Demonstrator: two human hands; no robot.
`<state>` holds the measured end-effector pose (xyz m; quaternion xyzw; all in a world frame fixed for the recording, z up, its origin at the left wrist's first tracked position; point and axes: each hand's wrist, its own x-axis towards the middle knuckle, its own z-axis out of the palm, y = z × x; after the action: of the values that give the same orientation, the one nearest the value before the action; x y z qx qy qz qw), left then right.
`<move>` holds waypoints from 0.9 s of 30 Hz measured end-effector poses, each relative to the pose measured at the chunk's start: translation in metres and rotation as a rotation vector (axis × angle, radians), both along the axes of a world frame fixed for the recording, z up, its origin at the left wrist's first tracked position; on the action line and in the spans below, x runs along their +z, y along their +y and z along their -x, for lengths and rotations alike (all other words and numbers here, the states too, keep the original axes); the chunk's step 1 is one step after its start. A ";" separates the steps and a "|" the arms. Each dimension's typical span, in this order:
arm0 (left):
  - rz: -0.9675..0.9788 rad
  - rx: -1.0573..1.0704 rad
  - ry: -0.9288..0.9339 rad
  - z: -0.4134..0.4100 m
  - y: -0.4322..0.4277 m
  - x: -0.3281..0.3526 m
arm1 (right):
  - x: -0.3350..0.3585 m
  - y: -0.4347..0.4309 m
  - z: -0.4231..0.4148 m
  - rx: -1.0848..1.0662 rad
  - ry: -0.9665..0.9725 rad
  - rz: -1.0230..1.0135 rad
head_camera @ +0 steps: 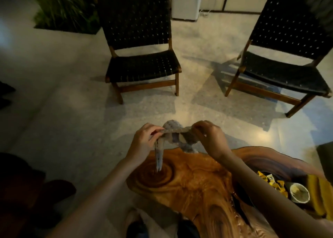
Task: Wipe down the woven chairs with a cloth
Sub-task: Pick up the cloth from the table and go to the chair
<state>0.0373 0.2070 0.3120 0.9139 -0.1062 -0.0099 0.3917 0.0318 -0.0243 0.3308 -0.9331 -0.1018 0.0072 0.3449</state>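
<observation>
Two black woven chairs with brown wooden frames stand on the floor ahead, one at centre left (142, 64) and one at the right (281, 70). Between my hands hangs a grey-blue cloth (177, 135), stretched along its top edge above the near end of a wooden table. My left hand (144, 140) pinches the cloth's left end, from which a strip dangles down to the tabletop. My right hand (210, 135) grips the cloth's right end with curled fingers.
The wood-grain table (194, 189) fills the lower right and carries a dark tray of yellow snacks (270, 182) and a small white bowl (299, 192). A planter of tall grass (66, 8) stands at the back left. A white appliance (185, 1) is behind the chairs.
</observation>
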 end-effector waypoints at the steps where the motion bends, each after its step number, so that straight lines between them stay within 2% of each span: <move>1: -0.009 0.013 -0.014 -0.002 0.019 0.003 | 0.005 0.018 -0.005 0.011 -0.006 -0.009; 5: -0.049 0.027 -0.065 -0.011 0.100 0.006 | 0.011 0.099 -0.021 0.023 -0.021 -0.049; 16: -0.182 0.030 -0.057 -0.050 0.301 0.010 | -0.001 0.302 -0.070 0.001 -0.011 -0.078; 20: -0.223 0.058 -0.029 -0.078 0.335 0.019 | 0.005 0.342 -0.100 -0.008 -0.019 -0.103; 23: -0.189 -0.015 0.007 -0.106 0.350 0.020 | 0.006 0.354 -0.128 -0.022 -0.007 -0.110; 27: -0.332 -0.104 0.001 -0.152 0.365 0.005 | -0.005 0.361 -0.172 -0.059 0.009 -0.096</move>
<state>0.1890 0.5719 0.3171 0.9593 -0.1499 -0.0478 0.2347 0.2040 0.3365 0.3257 -0.9181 -0.0729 -0.0038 0.3896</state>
